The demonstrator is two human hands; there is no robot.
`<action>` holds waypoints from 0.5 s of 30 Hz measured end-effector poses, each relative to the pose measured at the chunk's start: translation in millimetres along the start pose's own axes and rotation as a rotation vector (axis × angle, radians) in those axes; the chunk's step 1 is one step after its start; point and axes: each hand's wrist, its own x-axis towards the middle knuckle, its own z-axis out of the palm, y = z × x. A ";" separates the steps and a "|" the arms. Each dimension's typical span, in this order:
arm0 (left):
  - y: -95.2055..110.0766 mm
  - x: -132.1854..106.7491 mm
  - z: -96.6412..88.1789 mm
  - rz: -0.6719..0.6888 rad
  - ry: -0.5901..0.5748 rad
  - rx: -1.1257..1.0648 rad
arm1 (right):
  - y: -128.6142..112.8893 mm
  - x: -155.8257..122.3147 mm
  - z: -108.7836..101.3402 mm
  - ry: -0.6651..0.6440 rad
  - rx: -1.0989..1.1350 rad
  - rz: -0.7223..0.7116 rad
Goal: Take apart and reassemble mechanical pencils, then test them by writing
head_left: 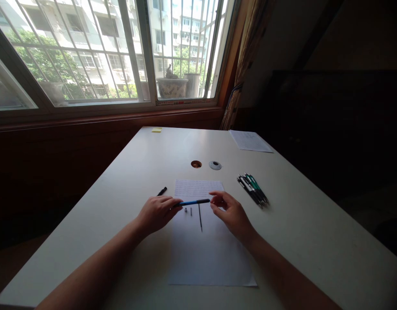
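My left hand is closed around one end of a blue pen barrel with a black grip, held level above the paper. Curved around the barrel's right end, my right hand has thumb and fingers apart, with no clear hold on it. Below the barrel, a dark pen refill lies on a partly written sheet of paper. Left of the refill are a small spring and a tiny pen tip piece. A black pen part rests on the table beyond my left hand.
Several pens lie bunched to the right on the white table. A round cable hole and its grey cover are farther back. Written papers and a yellow sticky note lie near the far edge.
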 end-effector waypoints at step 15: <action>0.5 1.0 -0.7 -0.006 -0.003 0.009 | 4.3 -0.4 1.7 -0.011 0.181 0.081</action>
